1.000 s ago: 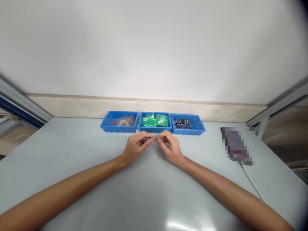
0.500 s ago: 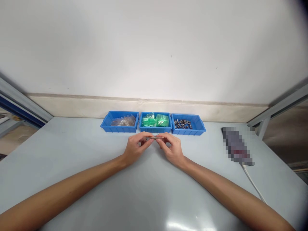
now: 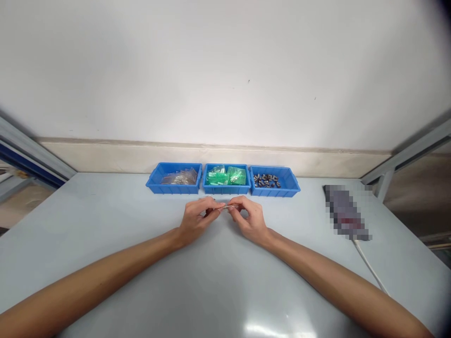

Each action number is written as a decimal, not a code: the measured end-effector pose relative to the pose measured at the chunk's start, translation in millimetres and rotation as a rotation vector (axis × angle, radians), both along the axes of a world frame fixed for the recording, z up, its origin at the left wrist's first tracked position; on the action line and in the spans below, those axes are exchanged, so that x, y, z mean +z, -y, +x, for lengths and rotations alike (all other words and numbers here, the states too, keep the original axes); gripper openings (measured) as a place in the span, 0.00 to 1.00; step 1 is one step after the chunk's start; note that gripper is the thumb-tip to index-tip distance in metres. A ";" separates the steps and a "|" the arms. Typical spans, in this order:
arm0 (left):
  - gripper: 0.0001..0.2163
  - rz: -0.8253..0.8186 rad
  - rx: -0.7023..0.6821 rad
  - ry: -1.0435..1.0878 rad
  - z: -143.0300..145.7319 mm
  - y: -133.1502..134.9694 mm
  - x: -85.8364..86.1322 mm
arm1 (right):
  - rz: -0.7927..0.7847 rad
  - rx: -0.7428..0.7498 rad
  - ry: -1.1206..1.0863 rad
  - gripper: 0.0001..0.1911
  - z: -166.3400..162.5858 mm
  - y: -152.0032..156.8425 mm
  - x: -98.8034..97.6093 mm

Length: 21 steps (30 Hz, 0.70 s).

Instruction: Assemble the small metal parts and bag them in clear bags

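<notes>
Between the fingertips of both hands is a small, thin, light-coloured piece (image 3: 226, 207), mostly covered by the fingers; its kind I cannot make out. My left hand (image 3: 197, 216) pinches its left end between thumb and forefinger. At the other end, my right hand (image 3: 249, 217) pinches it the same way. Both hands are just in front of the middle blue bin (image 3: 226, 189), which holds green plastic packets (image 3: 236, 175). The left blue bin (image 3: 173, 188) contains clear plastic bags (image 3: 185, 177). Small dark metal fittings (image 3: 267, 180) lie in the right blue bin (image 3: 275, 192).
The three bins stand side by side on a grey table (image 3: 141, 286), near the wall (image 3: 225, 70). To the right lies a blurred-out dark object (image 3: 343, 213) with a white cable (image 3: 369, 267). Metal frame posts (image 3: 382, 185) rise at the table's sides.
The thin piece has tilted a little between my fingertips, and both hands sit slightly lower. The bins and their contents look the same, with the whole view shifted slightly.
</notes>
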State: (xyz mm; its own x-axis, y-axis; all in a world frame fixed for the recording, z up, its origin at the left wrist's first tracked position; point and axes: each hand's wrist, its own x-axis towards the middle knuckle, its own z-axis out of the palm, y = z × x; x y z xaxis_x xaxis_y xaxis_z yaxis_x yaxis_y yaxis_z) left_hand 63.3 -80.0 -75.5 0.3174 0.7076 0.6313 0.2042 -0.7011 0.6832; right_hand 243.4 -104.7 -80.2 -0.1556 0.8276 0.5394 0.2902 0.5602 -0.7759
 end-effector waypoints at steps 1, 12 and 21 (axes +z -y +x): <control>0.06 -0.012 0.001 -0.001 0.0 0.0 0.2 | -0.007 0.004 -0.001 0.05 0.1 -0.3 -0.6; 0.05 -0.087 0.070 -0.093 0.0 0.9 3.1 | 0.015 -0.020 -0.023 0.05 1.3 -1.9 -1.0; 0.04 -0.033 0.052 -0.057 1.2 -0.9 5.3 | 0.037 -0.041 0.001 0.05 0.8 -2.4 1.7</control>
State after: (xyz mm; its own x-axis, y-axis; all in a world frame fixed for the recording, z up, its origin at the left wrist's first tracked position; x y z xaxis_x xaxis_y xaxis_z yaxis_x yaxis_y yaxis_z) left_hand 64.5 -79.1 -70.2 0.3149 0.7442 0.5891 0.2789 -0.6658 0.6921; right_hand 244.2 -102.3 -78.5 -0.1227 0.8129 0.5694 0.3143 0.5760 -0.7546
